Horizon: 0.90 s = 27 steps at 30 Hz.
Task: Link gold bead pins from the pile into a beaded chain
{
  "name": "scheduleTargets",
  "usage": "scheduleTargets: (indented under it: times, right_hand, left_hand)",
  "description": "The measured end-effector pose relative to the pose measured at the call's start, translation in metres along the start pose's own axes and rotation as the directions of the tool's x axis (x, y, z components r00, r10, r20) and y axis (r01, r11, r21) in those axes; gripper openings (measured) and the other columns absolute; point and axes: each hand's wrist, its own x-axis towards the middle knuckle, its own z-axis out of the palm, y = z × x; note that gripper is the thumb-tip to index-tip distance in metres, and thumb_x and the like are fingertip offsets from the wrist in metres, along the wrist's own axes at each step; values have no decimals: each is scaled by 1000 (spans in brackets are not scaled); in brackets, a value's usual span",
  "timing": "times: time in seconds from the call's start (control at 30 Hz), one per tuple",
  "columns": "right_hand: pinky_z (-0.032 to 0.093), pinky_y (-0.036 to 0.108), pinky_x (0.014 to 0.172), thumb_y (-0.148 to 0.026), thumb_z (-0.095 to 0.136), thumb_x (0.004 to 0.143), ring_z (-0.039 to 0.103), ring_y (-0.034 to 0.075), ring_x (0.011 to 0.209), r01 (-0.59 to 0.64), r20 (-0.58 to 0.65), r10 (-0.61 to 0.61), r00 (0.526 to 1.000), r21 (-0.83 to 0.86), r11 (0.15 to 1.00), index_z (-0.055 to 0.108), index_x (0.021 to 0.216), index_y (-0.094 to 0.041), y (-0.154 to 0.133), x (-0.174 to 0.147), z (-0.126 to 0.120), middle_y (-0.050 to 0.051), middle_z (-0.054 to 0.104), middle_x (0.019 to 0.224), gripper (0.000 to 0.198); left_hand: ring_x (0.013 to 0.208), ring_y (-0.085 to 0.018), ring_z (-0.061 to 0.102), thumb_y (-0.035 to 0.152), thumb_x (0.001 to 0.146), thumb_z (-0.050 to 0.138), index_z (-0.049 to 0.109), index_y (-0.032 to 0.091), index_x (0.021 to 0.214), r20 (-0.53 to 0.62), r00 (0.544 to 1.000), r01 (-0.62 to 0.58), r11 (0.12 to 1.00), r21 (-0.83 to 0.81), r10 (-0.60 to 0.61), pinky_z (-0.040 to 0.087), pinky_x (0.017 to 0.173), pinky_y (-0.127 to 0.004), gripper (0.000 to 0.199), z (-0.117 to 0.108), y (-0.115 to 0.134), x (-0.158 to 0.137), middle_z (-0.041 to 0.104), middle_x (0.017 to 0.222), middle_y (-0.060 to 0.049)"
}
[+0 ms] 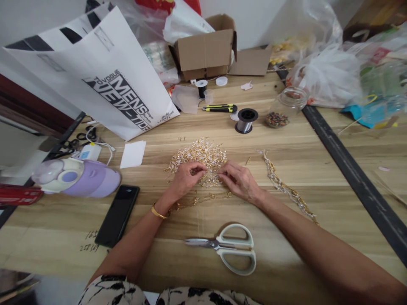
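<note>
Working over a loose pile of small gold and clear beaded pieces [200, 154], heaped mid-tabletop [178, 271]. Left hand [186, 178] at the pile's lower left edge, thumb and forefinger drawn into a pinch; cannot tell about any small piece between the fingertips. Right hand [238, 180] opposite, at the lower right edge, fingers curled toward the thumb; grip likewise too small to make out. Clear pieces in the gap between both hands.

Gold chain [197, 200] just below the pile, stretched from near the left wrist toward the right hand. Scissors [213, 244] nearer the body, blades pointing left. Bundle of beaded strands [280, 183] to the right, lying at a slant.

Beyond the pile: spool of silvery wire [244, 126], clear jar [280, 108] with multicoloured beads at the bottom, yellow-and-black cutter [220, 108]. Off left: dark phone [117, 216] beside the left forearm, purple-and-cream bottle [85, 178] on its side, white paper [132, 153], large printed bag [104, 76].
</note>
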Motion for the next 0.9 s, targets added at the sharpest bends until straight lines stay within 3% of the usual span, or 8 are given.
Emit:
scheduleTargets:
  times: [0.27, 0.47, 0.63, 0.9]
  right_hand:
    - [44, 27, 65, -18, 47, 92, 54, 15, 71, -3, 2, 3, 1000, -12, 1000, 56, 89, -19, 0, 0, 1, 4, 57, 81, 9]
    - [43, 26, 62, -19, 47, 93, 53, 15, 68, 5, -7, -5, 1000, -7, 1000, 56, 89, -18, 2, -1, 1, 5, 58, 81, 9]
    - [43, 27, 64, -19, 47, 93, 54, 16, 70, 9, -11, -9, 1000, 1, 1000, 56, 90, -19, 1, 0, 1, 5, 58, 81, 9]
    - [43, 27, 63, -19, 46, 93, 53, 15, 68, 12, -17, -12, 1000, 2, 1000, 55, 90, -18, 0, 0, 1, 4, 57, 80, 10]
  left_hand:
    - [69, -14, 63, 10, 75, 66, 70, 15, 80, 22, 1000, 22, 1000, -21, -22, 50, 67, -26, 8, -3, 4, 0, 71, 77, -3]
    - [76, -16, 63, 11, 78, 65, 71, 16, 78, 31, 997, -78, 996, 49, 77, 49, 75, -29, 7, -3, 4, -1, 71, 79, -4]
    - [76, -16, 64, 10, 79, 64, 71, 16, 81, 51, 996, -76, 994, 79, 72, 48, 75, -29, 10, -2, 6, -1, 72, 81, -4]
    - [81, -17, 61, 16, 83, 62, 69, 16, 81, 157, 970, -215, 952, 218, 183, 45, 80, -31, 7, -16, 11, 0, 70, 82, -4]
